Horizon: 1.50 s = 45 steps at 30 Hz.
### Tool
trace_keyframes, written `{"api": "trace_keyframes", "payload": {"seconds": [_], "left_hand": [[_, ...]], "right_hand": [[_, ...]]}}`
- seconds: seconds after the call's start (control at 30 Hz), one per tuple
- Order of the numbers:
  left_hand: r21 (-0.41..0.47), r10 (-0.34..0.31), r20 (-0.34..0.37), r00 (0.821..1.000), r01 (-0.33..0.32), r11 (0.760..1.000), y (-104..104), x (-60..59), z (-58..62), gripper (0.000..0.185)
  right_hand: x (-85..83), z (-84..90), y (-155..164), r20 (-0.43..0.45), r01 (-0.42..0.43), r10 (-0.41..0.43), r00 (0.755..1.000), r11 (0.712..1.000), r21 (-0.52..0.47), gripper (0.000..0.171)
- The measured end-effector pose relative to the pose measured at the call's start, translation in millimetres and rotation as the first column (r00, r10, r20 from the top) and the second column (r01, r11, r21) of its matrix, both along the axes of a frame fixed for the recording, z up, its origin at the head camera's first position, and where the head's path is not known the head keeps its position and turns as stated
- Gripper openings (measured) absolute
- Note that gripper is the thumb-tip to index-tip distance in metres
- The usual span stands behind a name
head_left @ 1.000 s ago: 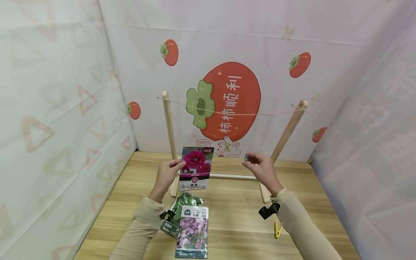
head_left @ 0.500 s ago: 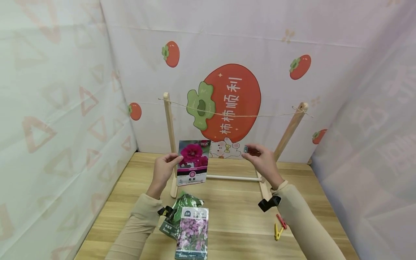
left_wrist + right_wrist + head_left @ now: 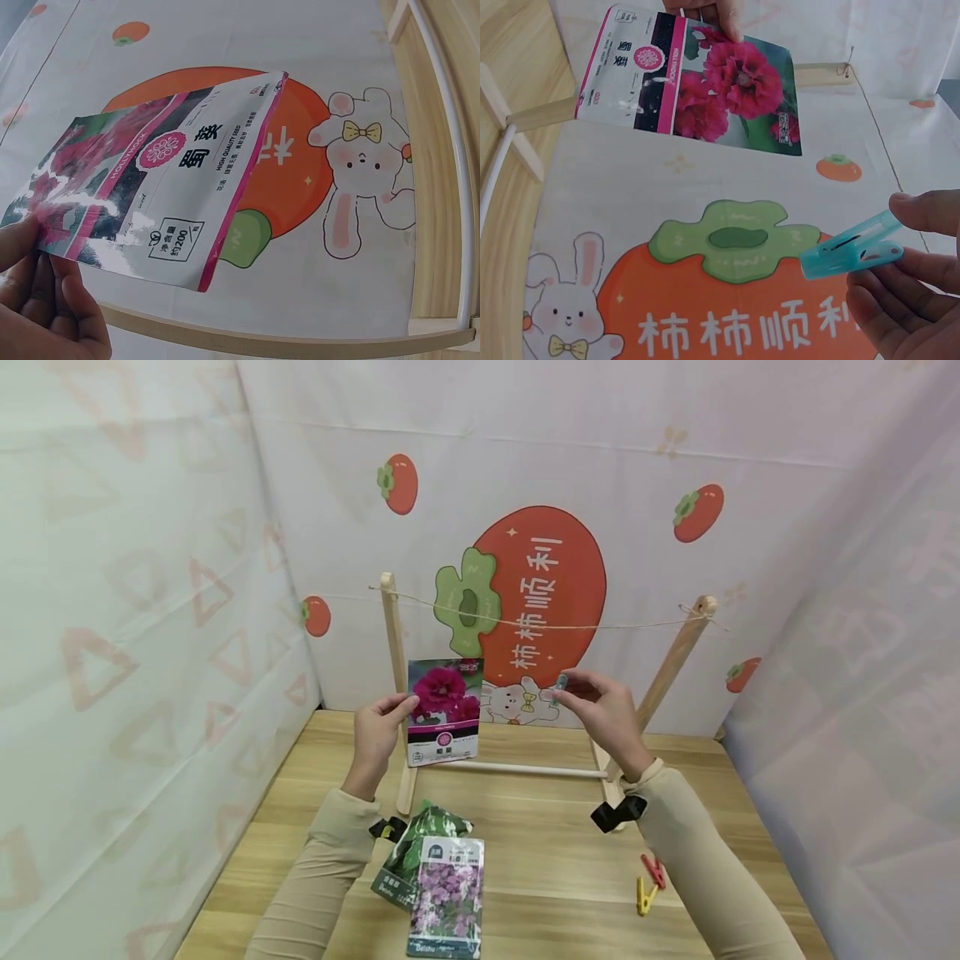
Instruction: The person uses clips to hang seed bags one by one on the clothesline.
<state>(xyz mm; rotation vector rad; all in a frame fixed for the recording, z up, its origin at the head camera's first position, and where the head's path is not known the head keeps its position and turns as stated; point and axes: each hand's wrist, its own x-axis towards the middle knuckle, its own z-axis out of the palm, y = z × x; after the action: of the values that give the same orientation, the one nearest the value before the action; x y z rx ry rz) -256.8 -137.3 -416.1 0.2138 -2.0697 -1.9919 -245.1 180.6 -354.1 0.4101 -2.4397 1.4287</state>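
My left hand [image 3: 377, 737] pinches a hollyhock seed packet [image 3: 444, 714] by its left edge, thumb on the printed front, and holds it upright above the table. In the left wrist view the lower half of this packet [image 3: 187, 172] faces the camera. My right hand [image 3: 609, 717] pinches a pale turquoise clothespin [image 3: 851, 251] by its handle ends, between thumb and fingers. Its nose points towards the packet, apart from it. A thin string [image 3: 540, 627] runs above both hands, tied between two wooden posts; neither hand touches it.
Two more seed packets, one with purple flowers [image 3: 446, 893] over a green one [image 3: 427, 839], lie on the table at front. A yellow clothespin [image 3: 643, 897] and a red clothespin [image 3: 654, 871] lie by the right forearm. A white rod [image 3: 532, 769] joins the stand's feet.
Both hands have risen towards the string, the left with the hollyhock packet, the right with the turquoise clothespin. The red clothespin has come into view beside the right sleeve.
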Motion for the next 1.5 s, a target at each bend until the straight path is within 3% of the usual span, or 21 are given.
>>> {"api": "trace_keyframes", "payload": {"seconds": [0.37,0.63,0.9,1.13,1.5], "left_hand": [[0.033,0.006,-0.073,0.997,-0.004,0.999,-1,-7.5,12.2,0.028],[0.019,0.003,-0.092,0.996,-0.001,1.0,-4,-15.1,22.1,0.03],[0.049,-0.028,-0.089,0.996,0.032,0.998,-8,-24.6,29.1,0.028],[0.073,-0.033,-0.104,0.994,0.04,0.997,-10,-31.0,31.1,0.031],[0.116,-0.046,-0.124,0.991,0.06,0.991,-6,-36.9,33.5,0.014]], "right_hand": [[-3.2,30.2,-21,-0.159,-0.064,0.064,0.985,0.998,0.005,0.031],[-10.2,46.2,-36,-0.192,-0.109,0.106,0.976,0.994,-0.005,0.032],[-23.2,61.6,-48,-0.24,-0.132,0.14,0.96,0.99,0.052,0.032],[-35.9,74.0,-56,-0.231,-0.172,0.171,0.958,0.985,0.018,0.03],[-57.1,85.2,-78,-0.195,-0.213,0.203,0.96,0.977,-0.029,0.03]]}}
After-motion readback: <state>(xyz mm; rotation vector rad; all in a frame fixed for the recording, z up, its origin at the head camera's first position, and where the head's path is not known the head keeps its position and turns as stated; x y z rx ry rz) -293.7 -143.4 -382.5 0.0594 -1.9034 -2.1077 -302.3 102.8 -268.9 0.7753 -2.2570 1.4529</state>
